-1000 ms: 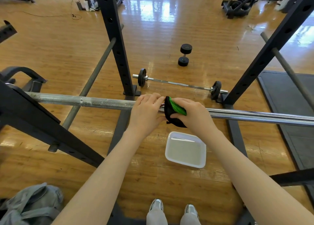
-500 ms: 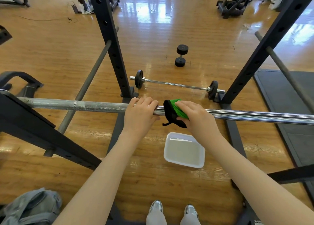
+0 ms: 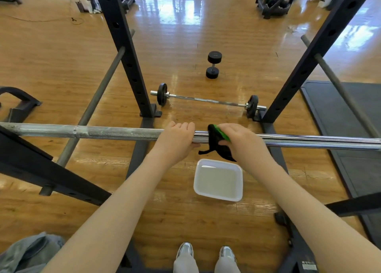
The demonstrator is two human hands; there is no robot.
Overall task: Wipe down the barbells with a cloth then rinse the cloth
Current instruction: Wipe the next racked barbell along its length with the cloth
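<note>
At the far lower left a grey bundle of fabric lies on the wooden floor. Above it a black slanted rack beam crosses the corner, and a dull grey safety rod runs diagonally behind it toward a black rack upright. The racked barbell spans the whole view from left to right; its left stretch looks matt and knurled, its right stretch bright and shiny.

The left hand grips the bar just left of centre, fingers curled over the top and thumb under it. Just beside it, to the right, the black and green cloth is wrapped over the bar, with a loose black corner hanging below. The right hand holds the cloth against the bar, fingers curled over the top and thumb pinching the fabric from the near side. The two hands are near but not touching.

Beneath the cloth, on the floor, stands a white rectangular tub that appears to hold water. Beyond the bar a second, smaller barbell with small black plates lies on the floor between the uprights, and farther back a black dumbbell lies on the floor. Two silver shoes show at the bottom edge.

To the right rises another black rack upright, with a second grey safety rod beside it, and a dark floor mat along the right side
</note>
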